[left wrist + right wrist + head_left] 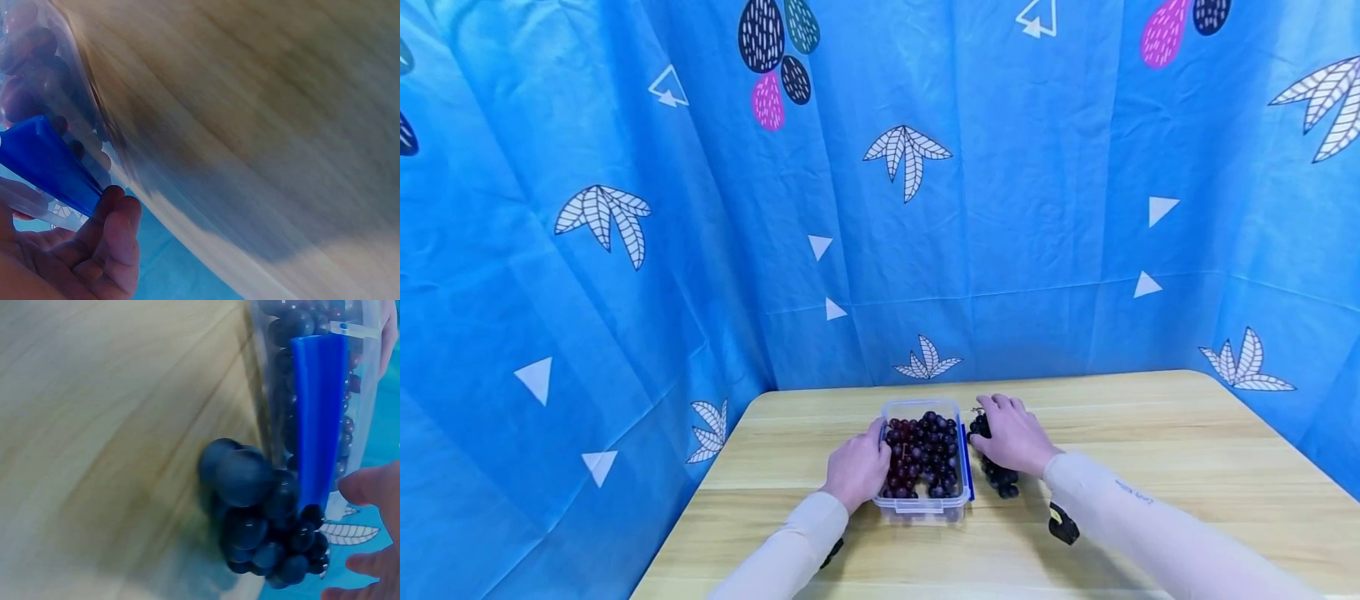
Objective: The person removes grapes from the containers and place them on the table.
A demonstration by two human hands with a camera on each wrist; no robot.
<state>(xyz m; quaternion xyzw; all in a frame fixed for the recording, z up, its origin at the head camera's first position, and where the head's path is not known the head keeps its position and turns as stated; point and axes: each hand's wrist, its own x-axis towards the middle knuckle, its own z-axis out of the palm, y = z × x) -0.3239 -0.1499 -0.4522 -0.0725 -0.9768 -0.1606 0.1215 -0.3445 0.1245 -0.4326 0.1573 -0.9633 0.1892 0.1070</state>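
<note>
Gripping the clear container at its blue flap with the left hand, seemingly to steady it, with grapes inside. Right of this grip, reaching over the dark bunch with the right hand, with fingers apart; hard to tell about contact.

A short line of small blue lettering was seen on the pale right sleeve, in the head view, but its words were too small to be made out; no text could be read with certainty.
</note>
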